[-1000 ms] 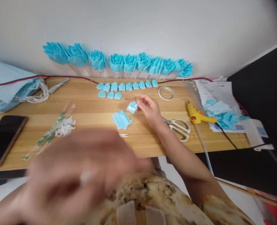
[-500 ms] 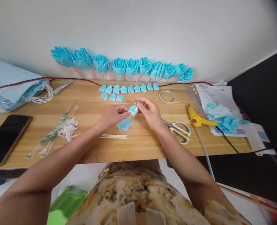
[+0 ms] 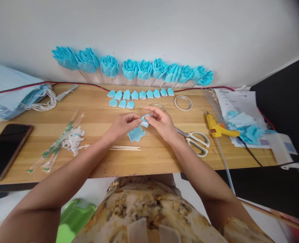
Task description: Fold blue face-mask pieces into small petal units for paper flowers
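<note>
Between my two hands is a small folded blue fabric petal (image 3: 145, 120), a white strip showing along its lower edge. My left hand (image 3: 124, 125) pinches its left side with thumb and fingertips. On its right side press the thumb and fingers of my right hand (image 3: 162, 124). Just beneath, unfolded blue fabric pieces (image 3: 136, 134) lie on the wooden table (image 3: 149, 163). Behind my right hand a roll of narrow tape (image 3: 161, 105) shows only in part. Beyond the hands, several folded petals (image 3: 135, 95) lie in rows.
Blue fabric flowers (image 3: 109, 66) on sticks lean against the wall. To the right are scissors (image 3: 197, 140), another tape roll (image 3: 183, 103) and a yellow glue gun (image 3: 216, 127). Thin sticks (image 3: 126, 147), white scraps (image 3: 73, 138) and a phone (image 3: 7, 148) lie left.
My right thumb has come down onto the petal, which has turned and now shows less white. The tape roll behind my right hand is more visible. The view has shifted slightly.
</note>
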### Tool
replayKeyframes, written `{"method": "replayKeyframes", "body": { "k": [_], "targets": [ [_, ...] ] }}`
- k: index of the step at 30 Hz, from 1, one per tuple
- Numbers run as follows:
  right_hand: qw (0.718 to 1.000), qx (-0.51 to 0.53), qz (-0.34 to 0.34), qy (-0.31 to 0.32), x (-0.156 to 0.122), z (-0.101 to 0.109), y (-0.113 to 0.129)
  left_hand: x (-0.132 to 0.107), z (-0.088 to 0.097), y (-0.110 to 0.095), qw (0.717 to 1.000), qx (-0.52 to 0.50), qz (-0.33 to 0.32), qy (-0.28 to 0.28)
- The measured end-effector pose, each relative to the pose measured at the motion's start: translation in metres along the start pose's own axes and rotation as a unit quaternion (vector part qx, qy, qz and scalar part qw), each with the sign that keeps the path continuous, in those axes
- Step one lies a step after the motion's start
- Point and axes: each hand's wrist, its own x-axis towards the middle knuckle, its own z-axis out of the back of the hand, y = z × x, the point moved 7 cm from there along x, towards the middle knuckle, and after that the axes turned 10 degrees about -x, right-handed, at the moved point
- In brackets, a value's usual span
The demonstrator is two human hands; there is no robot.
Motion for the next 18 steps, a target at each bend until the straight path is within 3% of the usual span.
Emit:
{"method": "replayKeyframes", "body": {
  "k": [9,18],
  "targets": [
    [0.999,0.033,-0.007,0.029,-0.002,-0.006,-0.001,-0.002,0.016,0.006,0.991,-0.090,-0.031,-0.094],
    [0.999,0.005,-0.003,0.038,-0.002,-0.008,-0.003,-0.001,0.015,0.009,0.992,-0.093,-0.037,-0.071]
  ]
}}
